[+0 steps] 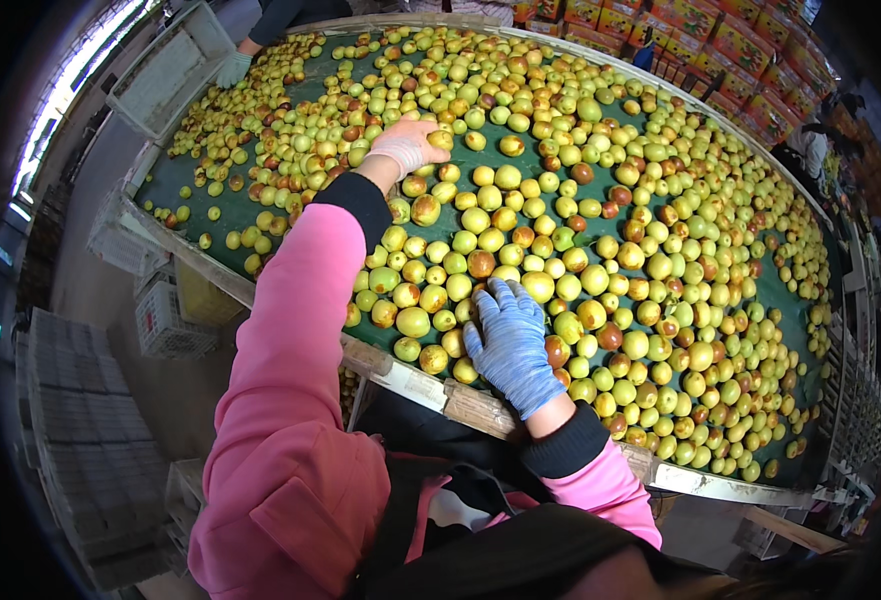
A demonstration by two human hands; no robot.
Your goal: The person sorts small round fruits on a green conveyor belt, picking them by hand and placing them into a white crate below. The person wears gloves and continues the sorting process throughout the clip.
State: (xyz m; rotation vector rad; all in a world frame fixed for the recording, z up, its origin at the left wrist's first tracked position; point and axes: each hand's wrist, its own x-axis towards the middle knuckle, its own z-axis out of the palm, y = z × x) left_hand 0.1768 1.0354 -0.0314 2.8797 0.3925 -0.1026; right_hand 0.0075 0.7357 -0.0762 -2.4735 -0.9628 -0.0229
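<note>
A wide layer of yellow-green jujubes [490,198], many with red-brown patches, lies on the green surface [598,227] of a sorting table. My left hand [404,144], in a pale covering at the wrist, reaches far across the fruit. Between its thumb and fingers sits one yellow jujube [440,140]. Nearer to me, by the table's front rim [478,406], my right hand [514,346] wears a blue streaked glove. It rests palm down on the fruit with its fingers slightly bent; what lies beneath the palm is hidden.
Another person's gloved hand [234,69] touches the fruit at the far left, beside a tilted pale crate [170,67]. Printed cartons [710,45] are stacked beyond the far rim. White plastic crates [175,319] stand on the floor to the left. A slatted rack [857,382] adjoins the right end.
</note>
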